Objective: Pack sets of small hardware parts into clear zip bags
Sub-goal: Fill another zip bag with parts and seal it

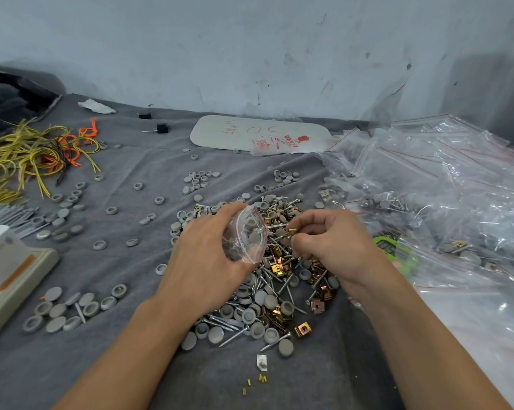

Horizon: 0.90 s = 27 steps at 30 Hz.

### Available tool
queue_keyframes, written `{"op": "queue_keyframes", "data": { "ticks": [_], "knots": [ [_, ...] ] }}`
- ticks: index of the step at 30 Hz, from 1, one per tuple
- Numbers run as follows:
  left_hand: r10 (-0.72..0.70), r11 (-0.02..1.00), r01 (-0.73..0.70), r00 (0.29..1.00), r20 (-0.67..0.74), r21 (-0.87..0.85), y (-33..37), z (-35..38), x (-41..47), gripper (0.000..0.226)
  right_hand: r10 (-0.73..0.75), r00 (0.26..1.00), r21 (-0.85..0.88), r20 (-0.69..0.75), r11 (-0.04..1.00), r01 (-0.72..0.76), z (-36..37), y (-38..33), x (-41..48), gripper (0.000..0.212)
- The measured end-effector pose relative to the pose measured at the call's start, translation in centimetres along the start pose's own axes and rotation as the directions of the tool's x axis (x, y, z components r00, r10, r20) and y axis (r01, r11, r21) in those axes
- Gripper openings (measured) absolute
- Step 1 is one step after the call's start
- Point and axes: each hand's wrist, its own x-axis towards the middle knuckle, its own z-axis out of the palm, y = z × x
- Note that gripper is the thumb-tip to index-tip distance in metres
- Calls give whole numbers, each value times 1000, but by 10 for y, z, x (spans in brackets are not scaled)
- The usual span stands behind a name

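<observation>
Hardware lies heaped at the middle of the grey cloth-covered table [131, 335]: a mixed heap of round grey plastic caps, silver screws and brass-coloured metal clips [267, 306]. Above the heap the left hand [208, 250] grips a small clear zip bag with a red seal line [248, 238], its fingers curled round the bag's body. The bag's mouth gapes toward the right, and several grey caps show inside it. The right hand [335, 247] is just beside that mouth, its fingers bent and pinching against the thumb a small brass-coloured piece [292, 232]. It seems to be one of the clips, though the fingertips hide most of it. Both forearms reach in from the bottom edge. To the right sprawls a loose pile of clear zip bags with red seals [442, 179], some holding parts, and a bright green device [394, 250] peeks from under it near the right wrist. At far left lies a tangle of yellow and orange ties [33, 152], and near the wall a flat white packet with red print [258, 133].
</observation>
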Motion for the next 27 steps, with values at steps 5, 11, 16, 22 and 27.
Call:
{"op": "queue_keyframes", "data": {
  "ticks": [5, 11, 16, 22, 27],
  "knots": [
    [11, 1000, -11, 1000, -12, 6, 0, 0, 0, 65, -14, 999, -26, 36, 1000, 15, -2, -2, 0, 27],
    [13, 1000, -13, 1000, -20, 6, 0, 1, 1, 65, -20, 998, -104, -65, 994, 14, 0, -2, -2, 23],
    [11, 1000, -10, 1000, -17, 5, -1, 1, 0, 66, -54, 990, -154, -130, 987, 34, 3, -1, -2, 20],
    [37, 999, -37, 999, -1, 31, 1, 1, 0, 68, -124, 979, -86, -160, 990, 111, 13, -6, -6, 22],
    [92, 992, -92, 996, 1, 84, 6, -1, 0, 69, -230, 970, -178, -81, 961, 213, 27, -12, -15, 18]
  ]
}}
